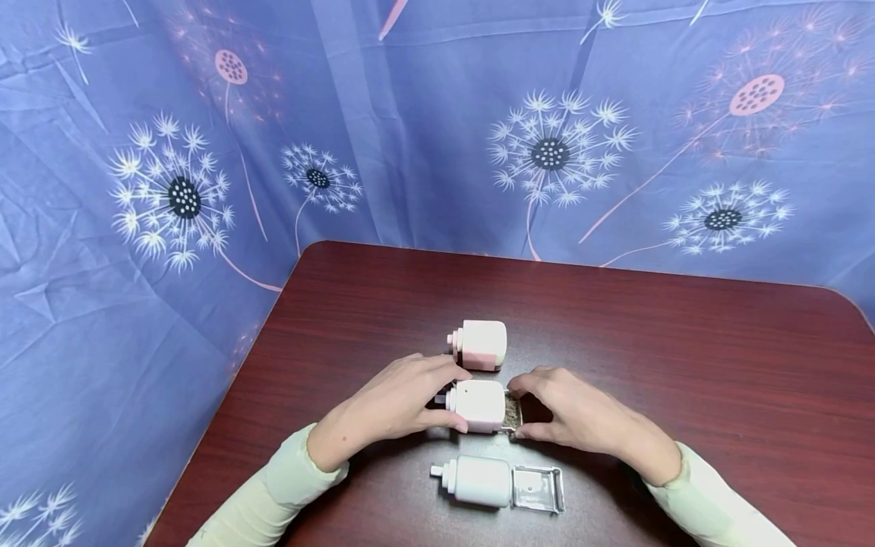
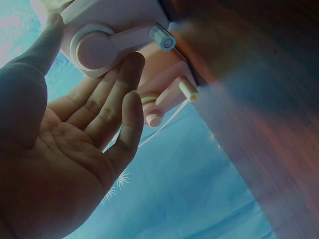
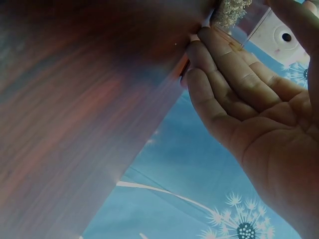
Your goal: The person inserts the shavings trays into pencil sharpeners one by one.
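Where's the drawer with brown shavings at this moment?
In the head view, the drawer is below and right of centre, sticking out from the right side of the middle sharpener, in the right hand's grip.

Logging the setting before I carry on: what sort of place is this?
Possibly a makeshift indoor tabletop workspace: blue dandelion-print cloth screens two sides of a dark reddish table, where three apparent crank-handled pencil sharpeners stand in a row.
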`<state>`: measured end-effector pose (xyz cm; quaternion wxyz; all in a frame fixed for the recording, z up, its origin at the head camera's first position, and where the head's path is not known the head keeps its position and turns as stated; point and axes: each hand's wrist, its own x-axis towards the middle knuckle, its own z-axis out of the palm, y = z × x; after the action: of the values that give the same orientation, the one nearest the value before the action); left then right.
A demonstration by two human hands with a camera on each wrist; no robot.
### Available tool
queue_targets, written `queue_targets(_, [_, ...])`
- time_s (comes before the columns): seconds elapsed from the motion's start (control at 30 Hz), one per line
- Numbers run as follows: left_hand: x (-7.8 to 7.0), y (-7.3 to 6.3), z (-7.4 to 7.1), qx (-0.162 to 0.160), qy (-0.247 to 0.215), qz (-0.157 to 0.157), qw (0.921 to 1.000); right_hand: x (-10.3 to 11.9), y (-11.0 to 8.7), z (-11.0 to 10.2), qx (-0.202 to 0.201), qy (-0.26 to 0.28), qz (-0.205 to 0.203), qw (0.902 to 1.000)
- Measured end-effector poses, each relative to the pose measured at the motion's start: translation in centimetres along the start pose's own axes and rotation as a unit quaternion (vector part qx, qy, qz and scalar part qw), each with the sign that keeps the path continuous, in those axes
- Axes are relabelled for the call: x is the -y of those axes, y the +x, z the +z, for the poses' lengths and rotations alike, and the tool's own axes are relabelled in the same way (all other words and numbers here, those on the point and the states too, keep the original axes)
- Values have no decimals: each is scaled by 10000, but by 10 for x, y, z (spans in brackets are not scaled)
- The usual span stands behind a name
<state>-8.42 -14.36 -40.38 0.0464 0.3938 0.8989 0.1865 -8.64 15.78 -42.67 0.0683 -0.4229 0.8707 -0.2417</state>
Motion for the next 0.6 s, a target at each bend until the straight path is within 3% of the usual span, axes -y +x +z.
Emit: queue_targets(0.6, [-1, -1, -1, 28, -36, -42, 10000, 0, 3, 3, -105, 19, -47, 9999])
